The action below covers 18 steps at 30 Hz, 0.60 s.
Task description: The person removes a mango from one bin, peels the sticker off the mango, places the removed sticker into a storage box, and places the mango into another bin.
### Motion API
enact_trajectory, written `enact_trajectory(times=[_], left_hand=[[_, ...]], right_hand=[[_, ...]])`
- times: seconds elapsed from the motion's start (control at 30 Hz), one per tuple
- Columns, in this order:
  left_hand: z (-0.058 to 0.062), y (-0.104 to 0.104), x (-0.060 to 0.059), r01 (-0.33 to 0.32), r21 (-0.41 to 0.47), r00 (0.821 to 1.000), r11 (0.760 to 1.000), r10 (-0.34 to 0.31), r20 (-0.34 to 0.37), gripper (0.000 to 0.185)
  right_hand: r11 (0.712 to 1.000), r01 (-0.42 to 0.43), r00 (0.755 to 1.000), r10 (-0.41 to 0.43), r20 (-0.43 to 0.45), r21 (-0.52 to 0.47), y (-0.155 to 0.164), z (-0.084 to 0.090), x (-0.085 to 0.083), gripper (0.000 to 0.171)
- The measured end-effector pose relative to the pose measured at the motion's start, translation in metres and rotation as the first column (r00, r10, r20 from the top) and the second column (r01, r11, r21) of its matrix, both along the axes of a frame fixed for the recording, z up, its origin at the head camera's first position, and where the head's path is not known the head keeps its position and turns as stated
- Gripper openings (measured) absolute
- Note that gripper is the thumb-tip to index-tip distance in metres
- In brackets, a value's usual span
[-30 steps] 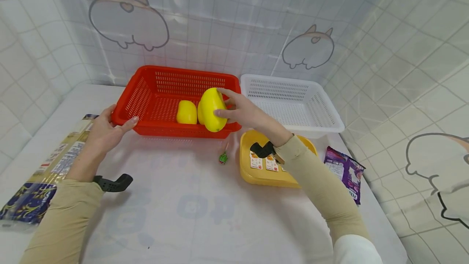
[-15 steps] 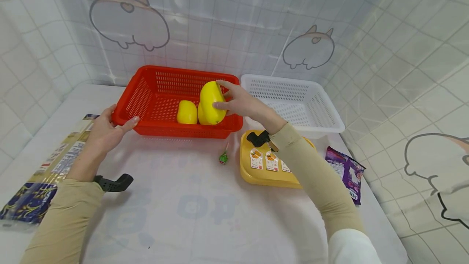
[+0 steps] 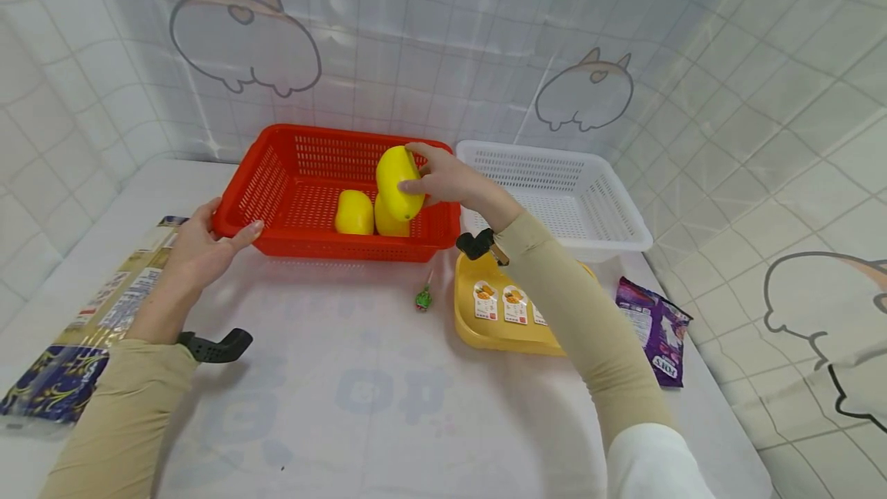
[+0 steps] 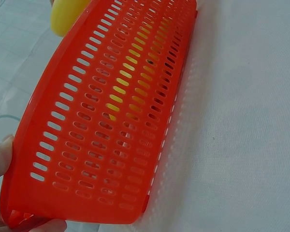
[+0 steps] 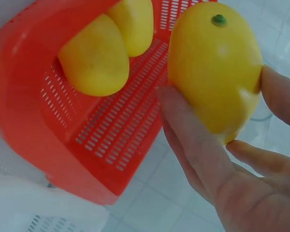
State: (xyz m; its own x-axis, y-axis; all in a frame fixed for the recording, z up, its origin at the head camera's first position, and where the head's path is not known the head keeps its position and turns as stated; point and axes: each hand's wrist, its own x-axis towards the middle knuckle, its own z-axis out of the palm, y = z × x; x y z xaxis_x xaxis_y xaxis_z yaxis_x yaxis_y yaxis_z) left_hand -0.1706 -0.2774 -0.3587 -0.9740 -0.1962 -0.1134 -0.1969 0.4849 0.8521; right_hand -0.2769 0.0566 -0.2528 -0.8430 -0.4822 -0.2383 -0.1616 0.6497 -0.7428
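My right hand (image 3: 446,175) grips a yellow toy-like mango (image 5: 215,67) with a small green stem tip, thumb and fingers around its sides. This mango is raised and tilted over the right part of the red basket (image 3: 333,249). Inside the basket lie two more yellow mangoes, the left mango (image 3: 354,212) and the right mango (image 3: 389,223), which the held one partly covers. At the basket's left front corner, my left hand (image 3: 201,249) holds the rim, its thumb on top. The left wrist view shows the basket's slotted wall, with yellow behind the slots.
A white basket (image 3: 554,233) stands right of the red one. Before it lies a yellow lidded box (image 3: 478,333) with stickers, partly under my right arm. A purple packet (image 3: 654,329), a small green trinket (image 3: 423,299) and a long gold-and-blue package (image 3: 90,329) lie around.
My right hand has lifted the held mango upward and slightly left, away from the basket's front rim, tilting it. More of the right mango beneath now shows. My left hand has stayed on the rim.
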Motion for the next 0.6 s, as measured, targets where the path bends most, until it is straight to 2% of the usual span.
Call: enact_trajectory(times=[0.33,0.6], left_hand=[[0.001,0.000,0.000,-0.008,-0.009,1.000,1.000,0.008,0.004,0.107],[0.001,0.000,0.001,0.002,-0.007,1.000,1.000,-0.002,-0.004,0.109]], right_hand=[[1.000,0.023,0.997,-0.022,0.077,-0.008,-0.007,-0.004,-0.017,0.076],[0.996,0.050,0.992,-0.058,0.114,0.073,-0.008,-0.012,-0.030,0.077]])
